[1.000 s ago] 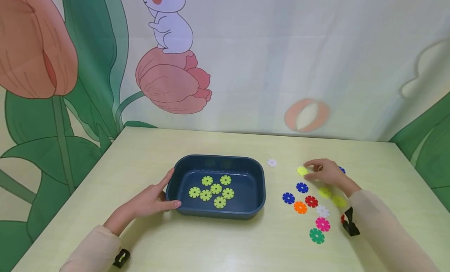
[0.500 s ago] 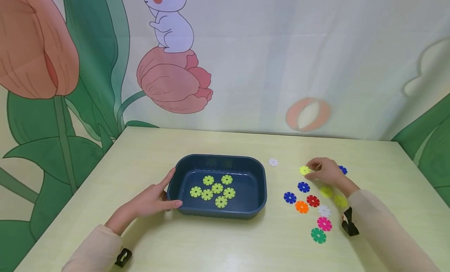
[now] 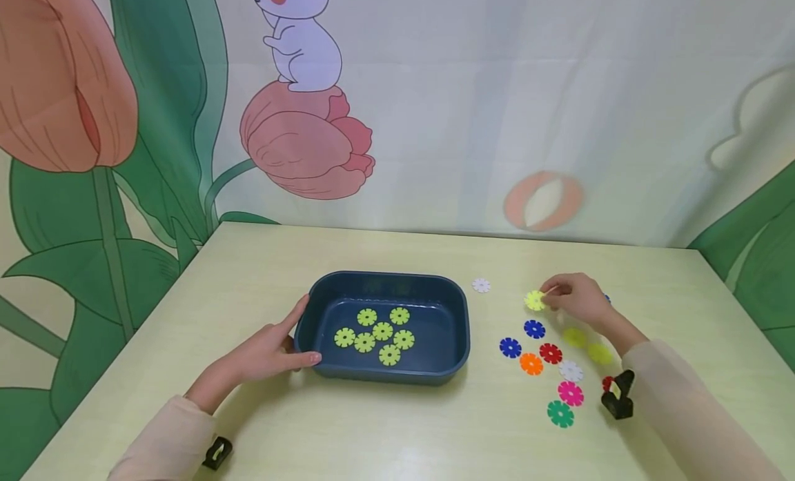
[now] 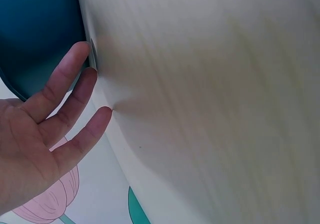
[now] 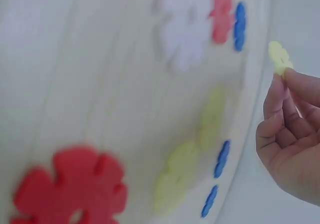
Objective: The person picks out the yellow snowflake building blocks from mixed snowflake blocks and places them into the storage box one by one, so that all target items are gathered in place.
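My left hand [image 3: 263, 353] rests against the left end of a dark blue tub [image 3: 456, 336], its thumb stretched along the near corner and its index finger along the side. In the left wrist view the other fingers [image 4: 75, 112] are spread, loosely straight. Several yellow-green notched plastic discs [image 3: 382, 331] lie flat in the tub. At the right, my right hand [image 3: 577, 299] pinches a yellow notched disc [image 5: 280, 57] by its edge between thumb and index finger. Two more yellow discs [image 3: 574, 338] lie below that hand.
Loose discs lie right of the tub: blue [image 3: 511, 348], orange [image 3: 531, 364], red [image 3: 550, 353], white [image 3: 570, 370], pink [image 3: 571, 393] and green [image 3: 561, 414]. Another white disc [image 3: 481, 286] lies farther back. A printed curtain [image 3: 435, 122] hangs behind the table.
The right thumb and index finger have closed on the yellow disc's edge, and the hand has shifted slightly. The left hand and tub stay in place.
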`<state>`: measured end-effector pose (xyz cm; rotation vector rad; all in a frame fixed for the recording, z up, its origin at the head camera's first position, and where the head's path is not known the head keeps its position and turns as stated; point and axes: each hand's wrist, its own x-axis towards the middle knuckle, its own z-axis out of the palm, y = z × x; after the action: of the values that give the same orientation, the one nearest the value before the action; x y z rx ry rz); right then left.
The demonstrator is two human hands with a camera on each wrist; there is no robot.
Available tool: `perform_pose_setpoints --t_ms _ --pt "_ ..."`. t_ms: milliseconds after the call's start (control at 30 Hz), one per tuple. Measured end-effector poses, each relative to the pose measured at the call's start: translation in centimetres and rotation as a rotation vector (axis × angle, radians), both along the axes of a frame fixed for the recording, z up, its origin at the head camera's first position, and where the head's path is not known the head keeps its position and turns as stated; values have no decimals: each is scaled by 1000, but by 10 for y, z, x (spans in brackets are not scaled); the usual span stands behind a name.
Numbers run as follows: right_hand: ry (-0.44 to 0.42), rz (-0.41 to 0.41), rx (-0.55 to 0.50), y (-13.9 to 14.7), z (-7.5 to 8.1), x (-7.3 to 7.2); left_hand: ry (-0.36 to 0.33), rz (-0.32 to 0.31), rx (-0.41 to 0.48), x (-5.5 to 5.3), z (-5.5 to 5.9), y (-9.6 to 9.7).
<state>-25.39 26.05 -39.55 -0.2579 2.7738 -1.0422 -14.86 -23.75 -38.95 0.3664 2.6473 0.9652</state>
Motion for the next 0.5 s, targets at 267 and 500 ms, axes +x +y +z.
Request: perform_pose_setpoints --t_ms 267,500 --pt "-33 -55 -84 -18 15 9 3 -1 -4 1 1 0" --pt "-48 -76 -168 -42 26 19 5 0 -4 1 1 1"
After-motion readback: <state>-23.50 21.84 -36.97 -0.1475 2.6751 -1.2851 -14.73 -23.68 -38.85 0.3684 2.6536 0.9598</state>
